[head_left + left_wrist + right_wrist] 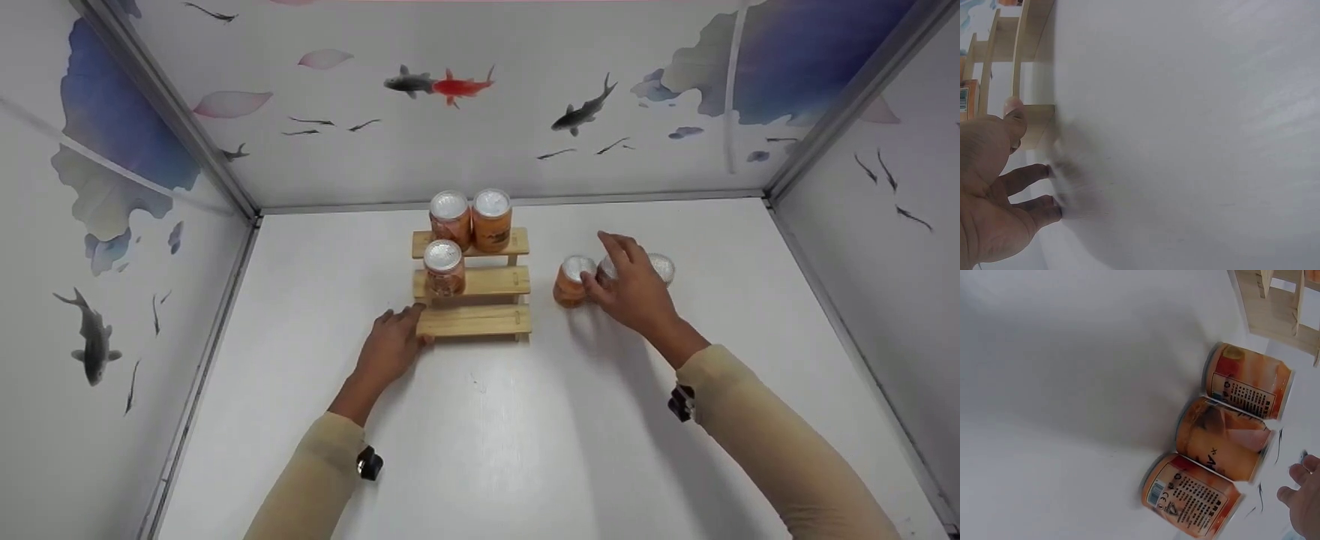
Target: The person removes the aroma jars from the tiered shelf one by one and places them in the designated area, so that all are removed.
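Note:
In the head view, my left hand (388,346) holds the left end of the bottom step of a small three-step wooden rack (474,322). The left wrist view has the thumb (1014,109) against that step's edge, with other fingertips low by the table. My right hand (634,292) hovers with spread fingers over a row of three orange cans with silvery tops. Of these, the left can (570,285) shows best from above; the hand partly covers the middle one. The right wrist view shows the middle can (1224,439) and its neighbours upright, fingers apart from them.
Two similar cans stand side by side on the rack's top step, a left one (450,217) and a right one (492,219). Another can (444,268) occupies the middle step's left end. White panels printed with fish (461,87) enclose the white table (480,435).

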A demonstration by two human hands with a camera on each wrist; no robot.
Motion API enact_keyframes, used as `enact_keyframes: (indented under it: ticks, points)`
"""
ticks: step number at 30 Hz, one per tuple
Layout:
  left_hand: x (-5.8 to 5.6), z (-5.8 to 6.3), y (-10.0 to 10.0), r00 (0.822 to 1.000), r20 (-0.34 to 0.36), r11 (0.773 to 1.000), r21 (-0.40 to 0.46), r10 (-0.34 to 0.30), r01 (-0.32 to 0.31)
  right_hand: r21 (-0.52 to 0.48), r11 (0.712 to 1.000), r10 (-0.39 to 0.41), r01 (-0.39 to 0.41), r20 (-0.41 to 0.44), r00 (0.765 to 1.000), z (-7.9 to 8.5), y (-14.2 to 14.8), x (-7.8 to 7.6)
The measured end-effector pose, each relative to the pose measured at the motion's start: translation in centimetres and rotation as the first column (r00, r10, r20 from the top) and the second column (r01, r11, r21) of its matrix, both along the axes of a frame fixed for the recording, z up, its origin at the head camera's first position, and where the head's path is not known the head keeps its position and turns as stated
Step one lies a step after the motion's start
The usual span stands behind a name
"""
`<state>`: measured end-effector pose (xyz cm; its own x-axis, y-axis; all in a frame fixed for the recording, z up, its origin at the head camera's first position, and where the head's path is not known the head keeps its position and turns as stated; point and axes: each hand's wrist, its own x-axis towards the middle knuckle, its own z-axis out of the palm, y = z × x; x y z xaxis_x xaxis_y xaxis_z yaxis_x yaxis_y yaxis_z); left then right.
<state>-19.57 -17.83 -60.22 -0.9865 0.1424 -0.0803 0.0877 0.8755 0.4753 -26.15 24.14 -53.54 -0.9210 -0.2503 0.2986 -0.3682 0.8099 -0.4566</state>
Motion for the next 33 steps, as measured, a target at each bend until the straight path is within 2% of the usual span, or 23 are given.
enact_keyframes:
  ticks: [8,19,25,33]
  points:
    - [-0.1,-0.5,0.0,0.999,-0.036,1.000,-0.021,-0.020,0.019,0.007,0.999,0.045,-0.045,-0.005,0.999,0.3,-2.6,0.4]
    - [-0.2,-0.2,0.1,1.000,0.005,1.000,-0.007,0.009,-0.009,-0.001,0.995,0.095,-0.095,-0.011,0.995,0.6,-4.8,0.4]
    - [-0.2,0.0,0.1,1.000,-0.002,1.000,-0.008,0.007,-0.007,-0.004,0.995,0.104,-0.104,0.011,0.995,0.9,-5.8,0.5]
    - [-0.1,-0.1,0.1,1.000,0.008,1.000,-0.008,0.014,-0.013,0.055,0.994,0.088,-0.089,0.033,0.996,1.3,-7.7,0.7]
